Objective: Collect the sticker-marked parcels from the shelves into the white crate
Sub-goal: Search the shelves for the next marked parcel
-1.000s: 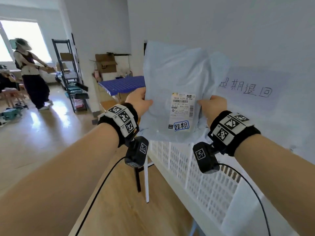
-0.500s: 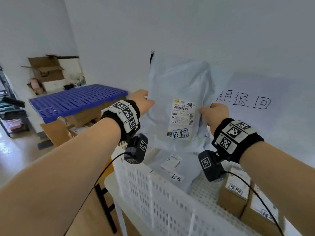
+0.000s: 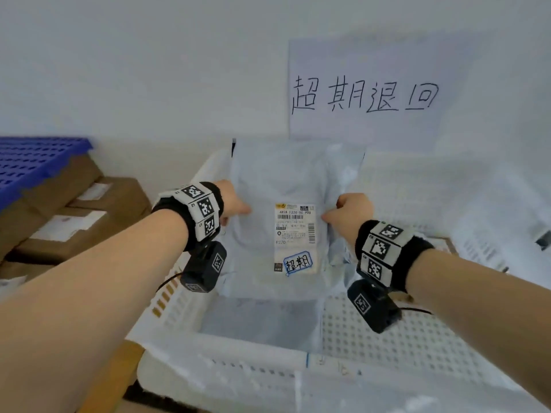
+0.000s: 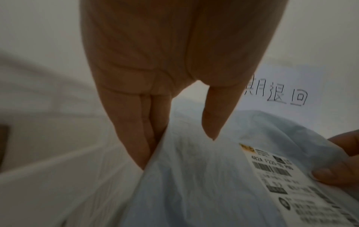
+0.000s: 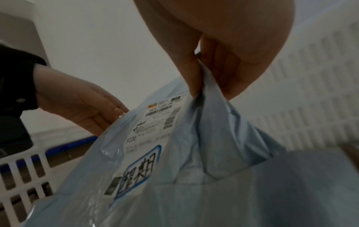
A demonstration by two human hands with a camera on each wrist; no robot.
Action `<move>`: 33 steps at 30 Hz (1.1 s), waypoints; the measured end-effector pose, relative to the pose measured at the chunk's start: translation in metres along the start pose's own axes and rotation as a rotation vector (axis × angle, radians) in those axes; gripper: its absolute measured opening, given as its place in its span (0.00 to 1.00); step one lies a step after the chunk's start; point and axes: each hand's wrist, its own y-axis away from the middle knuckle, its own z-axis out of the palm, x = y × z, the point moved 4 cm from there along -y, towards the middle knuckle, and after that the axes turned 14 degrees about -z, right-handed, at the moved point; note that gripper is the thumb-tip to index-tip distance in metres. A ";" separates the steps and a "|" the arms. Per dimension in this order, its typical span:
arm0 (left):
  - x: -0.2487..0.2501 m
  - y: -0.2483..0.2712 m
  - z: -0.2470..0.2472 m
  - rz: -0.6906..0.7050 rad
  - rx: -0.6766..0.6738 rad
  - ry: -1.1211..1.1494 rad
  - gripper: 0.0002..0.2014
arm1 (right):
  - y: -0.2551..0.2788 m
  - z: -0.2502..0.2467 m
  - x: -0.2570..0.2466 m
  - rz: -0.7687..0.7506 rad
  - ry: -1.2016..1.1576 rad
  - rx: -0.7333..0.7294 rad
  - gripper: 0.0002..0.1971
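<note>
I hold a light blue poly parcel upright by both side edges, its lower part down inside the white crate. Its shipping label carries a blue-bordered sticker, also seen in the right wrist view as the sticker. My left hand has its thumb on the front and straight fingers behind the left edge. My right hand pinches the bunched right edge between thumb and fingers. Another grey-blue parcel lies flat on the crate floor beneath.
A paper sign with handwritten characters hangs on the white wall behind the crate. Left of the crate lie labelled cardboard boxes under a blue plastic pallet. The right part of the crate floor shows bare perforated plastic.
My view swung from the room to the crate. Both hands carried the parcel from chest height in front of the wall down into the crate, keeping their hold.
</note>
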 end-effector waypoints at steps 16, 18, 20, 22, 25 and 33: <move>-0.050 -0.073 0.107 -0.046 -0.201 -0.500 0.29 | 0.019 0.131 0.062 0.188 0.349 -0.584 0.15; -0.053 -0.078 0.115 -0.045 -0.188 -0.555 0.27 | 0.022 0.140 0.071 0.206 0.354 -0.610 0.14; -0.057 -0.083 0.123 -0.023 -0.164 -0.552 0.23 | 0.023 0.144 0.078 0.223 0.345 -0.616 0.15; -0.057 -0.087 0.128 -0.006 -0.119 -0.526 0.19 | 0.022 0.144 0.085 0.272 0.279 -0.601 0.17; -0.049 -0.089 0.132 0.025 -0.032 -0.601 0.31 | 0.022 0.140 0.095 0.351 0.164 -0.541 0.20; -0.034 -0.089 0.162 0.192 -0.162 -0.701 0.40 | 0.025 0.124 0.083 0.080 0.468 -0.438 0.54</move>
